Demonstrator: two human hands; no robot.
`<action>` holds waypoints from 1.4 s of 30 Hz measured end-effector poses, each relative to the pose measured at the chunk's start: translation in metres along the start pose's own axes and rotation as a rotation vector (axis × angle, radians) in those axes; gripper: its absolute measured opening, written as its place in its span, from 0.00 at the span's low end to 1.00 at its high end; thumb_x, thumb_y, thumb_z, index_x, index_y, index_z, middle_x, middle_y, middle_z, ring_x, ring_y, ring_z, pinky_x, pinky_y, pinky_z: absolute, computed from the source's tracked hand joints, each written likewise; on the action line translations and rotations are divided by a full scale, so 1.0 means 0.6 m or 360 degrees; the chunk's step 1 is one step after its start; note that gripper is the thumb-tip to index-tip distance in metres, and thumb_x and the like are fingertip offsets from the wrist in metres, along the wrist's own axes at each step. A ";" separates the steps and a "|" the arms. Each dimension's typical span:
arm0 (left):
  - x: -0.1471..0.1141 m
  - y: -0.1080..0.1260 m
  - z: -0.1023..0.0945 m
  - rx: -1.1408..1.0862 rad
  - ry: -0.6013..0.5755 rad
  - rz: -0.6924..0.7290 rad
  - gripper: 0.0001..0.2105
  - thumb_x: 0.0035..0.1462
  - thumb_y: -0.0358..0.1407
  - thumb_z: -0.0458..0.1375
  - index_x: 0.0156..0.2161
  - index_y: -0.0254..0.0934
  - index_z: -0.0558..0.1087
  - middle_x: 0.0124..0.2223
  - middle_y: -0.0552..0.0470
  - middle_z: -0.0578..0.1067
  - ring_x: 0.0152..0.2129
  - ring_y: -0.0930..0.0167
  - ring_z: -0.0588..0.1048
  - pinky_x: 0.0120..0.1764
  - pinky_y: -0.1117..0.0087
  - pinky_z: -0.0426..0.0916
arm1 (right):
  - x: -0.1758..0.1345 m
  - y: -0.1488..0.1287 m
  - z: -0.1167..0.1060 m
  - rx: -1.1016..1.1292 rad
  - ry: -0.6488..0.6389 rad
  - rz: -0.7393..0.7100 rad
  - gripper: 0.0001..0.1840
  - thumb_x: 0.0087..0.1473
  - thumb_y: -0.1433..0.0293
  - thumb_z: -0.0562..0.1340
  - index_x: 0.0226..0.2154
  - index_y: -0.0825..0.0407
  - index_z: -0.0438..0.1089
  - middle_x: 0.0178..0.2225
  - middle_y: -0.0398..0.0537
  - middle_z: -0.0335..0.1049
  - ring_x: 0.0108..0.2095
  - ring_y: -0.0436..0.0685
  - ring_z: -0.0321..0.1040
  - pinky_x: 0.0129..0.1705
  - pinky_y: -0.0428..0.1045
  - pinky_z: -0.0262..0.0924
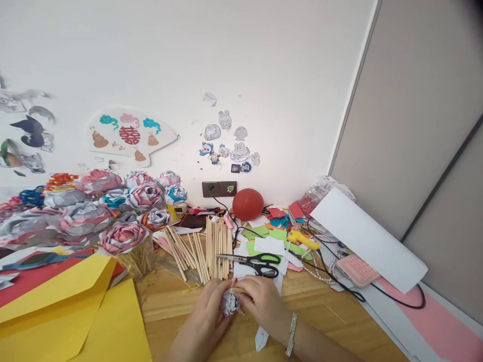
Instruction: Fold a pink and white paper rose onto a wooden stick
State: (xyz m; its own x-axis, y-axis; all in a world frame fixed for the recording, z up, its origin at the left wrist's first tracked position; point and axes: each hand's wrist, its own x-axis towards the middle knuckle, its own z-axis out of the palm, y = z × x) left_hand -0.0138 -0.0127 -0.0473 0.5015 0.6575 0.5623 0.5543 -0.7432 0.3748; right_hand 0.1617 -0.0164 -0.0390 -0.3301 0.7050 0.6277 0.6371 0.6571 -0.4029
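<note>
A small paper flower (229, 303), whitish-grey with pink bits, is between my hands over the wooden table. My left hand (208, 309) wraps its fingers around the flower's left side. My right hand (262, 300) is closed at the flower's upper right, thumb and fingers pressed on its edge; the exact part they pinch is partly hidden. Just beyond my hands lie black-handled scissors (260, 261) and several wooden sticks (219, 246). A folded white paper strip (260, 339) rests under my right wrist.
Finished paper flowers (124, 236) crowd the left. Yellow paper sheets (116, 322) cover the front left. Behind the scissors are green paper pieces (277, 234), a red balloon (248, 204) and a yellow glue gun (304, 240) with a black cord. A pink calculator-like object (357, 270) sits right.
</note>
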 end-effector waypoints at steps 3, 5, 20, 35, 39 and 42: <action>0.001 -0.002 0.001 0.0001 0.0017 0.0012 0.21 0.52 0.28 0.54 0.52 0.40 0.58 0.44 0.45 0.71 0.43 0.64 0.70 0.45 0.62 0.68 | 0.000 -0.002 0.008 0.0103 0.0027 0.0079 0.10 0.58 0.67 0.53 0.35 0.52 0.69 0.29 0.45 0.70 0.30 0.52 0.66 0.34 0.45 0.59; 0.001 -0.003 0.002 0.0006 0.0024 0.0023 0.21 0.51 0.27 0.54 0.51 0.40 0.59 0.44 0.45 0.71 0.43 0.64 0.70 0.45 0.62 0.68 | 0.000 -0.003 0.009 0.0127 0.0040 0.0111 0.09 0.57 0.68 0.55 0.34 0.52 0.69 0.28 0.45 0.70 0.30 0.52 0.66 0.33 0.45 0.59; -0.002 0.000 0.000 0.0108 0.0012 0.0152 0.22 0.52 0.25 0.53 0.52 0.37 0.56 0.45 0.41 0.69 0.46 0.62 0.68 0.46 0.59 0.67 | 0.004 -0.009 -0.015 -0.0259 0.0009 -0.0100 0.08 0.56 0.70 0.53 0.30 0.52 0.66 0.25 0.44 0.65 0.26 0.52 0.61 0.28 0.46 0.51; 0.000 0.002 -0.003 0.0074 -0.0017 0.0241 0.24 0.50 0.20 0.50 0.53 0.36 0.57 0.45 0.41 0.69 0.46 0.63 0.67 0.46 0.60 0.67 | 0.008 -0.013 -0.026 -0.0191 -0.0237 -0.0075 0.07 0.55 0.74 0.52 0.32 0.53 0.65 0.28 0.45 0.66 0.30 0.53 0.62 0.30 0.46 0.52; -0.002 0.003 -0.004 0.0057 -0.0056 0.0260 0.23 0.50 0.21 0.52 0.52 0.36 0.57 0.45 0.41 0.69 0.46 0.63 0.67 0.47 0.60 0.67 | 0.015 -0.008 -0.035 0.0104 -0.0367 0.0120 0.03 0.51 0.75 0.59 0.31 0.51 0.66 0.29 0.41 0.66 0.31 0.50 0.63 0.31 0.43 0.52; -0.001 0.005 -0.006 0.0019 -0.0056 0.0284 0.24 0.50 0.22 0.54 0.52 0.37 0.57 0.45 0.42 0.70 0.46 0.63 0.67 0.46 0.61 0.67 | 0.019 -0.003 -0.039 0.0279 -0.0437 0.0282 0.04 0.49 0.75 0.61 0.25 0.52 0.66 0.25 0.39 0.63 0.29 0.49 0.61 0.30 0.42 0.51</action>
State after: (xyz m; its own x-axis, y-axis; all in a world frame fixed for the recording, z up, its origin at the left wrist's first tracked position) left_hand -0.0149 -0.0158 -0.0435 0.6154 0.5192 0.5931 0.4622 -0.8472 0.2621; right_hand 0.1729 -0.0158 -0.0152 -0.4151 0.8415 0.3458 0.5800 0.5376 -0.6120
